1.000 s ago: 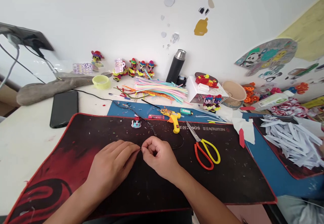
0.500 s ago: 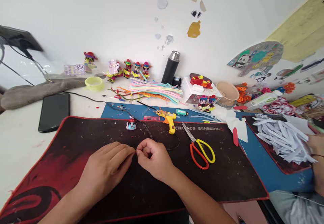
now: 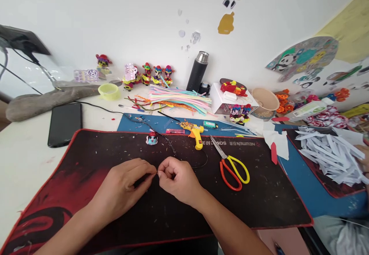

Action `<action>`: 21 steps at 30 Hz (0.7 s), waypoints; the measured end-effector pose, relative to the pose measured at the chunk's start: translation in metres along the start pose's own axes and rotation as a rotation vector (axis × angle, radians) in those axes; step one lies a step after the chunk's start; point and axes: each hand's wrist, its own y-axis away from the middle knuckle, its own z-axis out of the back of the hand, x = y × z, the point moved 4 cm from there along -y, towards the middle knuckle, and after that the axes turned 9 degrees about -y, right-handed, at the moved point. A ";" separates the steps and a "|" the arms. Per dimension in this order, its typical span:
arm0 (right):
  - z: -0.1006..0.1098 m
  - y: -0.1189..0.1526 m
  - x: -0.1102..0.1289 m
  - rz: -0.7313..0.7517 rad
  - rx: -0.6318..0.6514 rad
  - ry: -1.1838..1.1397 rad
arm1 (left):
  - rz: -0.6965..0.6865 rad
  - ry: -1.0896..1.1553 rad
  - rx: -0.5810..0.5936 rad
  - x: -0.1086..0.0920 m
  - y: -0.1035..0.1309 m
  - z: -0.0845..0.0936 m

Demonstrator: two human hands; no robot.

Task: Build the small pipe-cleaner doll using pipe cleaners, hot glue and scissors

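My left hand [image 3: 127,189]: thumb and fingertips pinched together, anything held too small to tell | my right hand [image 3: 179,180]: thumb and forefinger pinched, tips near the left's, hold likewise unclear | red-topped pale-blue figurine [image 3: 152,139] beyond, on the desk mat [image 3: 265,201] | yellow hot-glue gun [image 3: 196,133], scissors [image 3: 223,156] to its right

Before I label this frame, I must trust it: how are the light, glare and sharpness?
Head view, light: bright and fairly even, shadows soft; head view, glare: the flask has a highlight on its metal cap; head view, sharpness: the scissors look clear, but whatever the left hand and right hand pinch is too small to make out.
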 end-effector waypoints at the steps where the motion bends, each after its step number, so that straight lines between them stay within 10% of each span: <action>1: 0.000 0.000 0.000 -0.002 0.004 -0.002 | -0.014 -0.001 0.005 0.000 0.000 0.000; 21: -0.001 0.002 0.000 -0.008 0.054 0.007 | -0.031 0.066 0.144 0.009 0.003 -0.001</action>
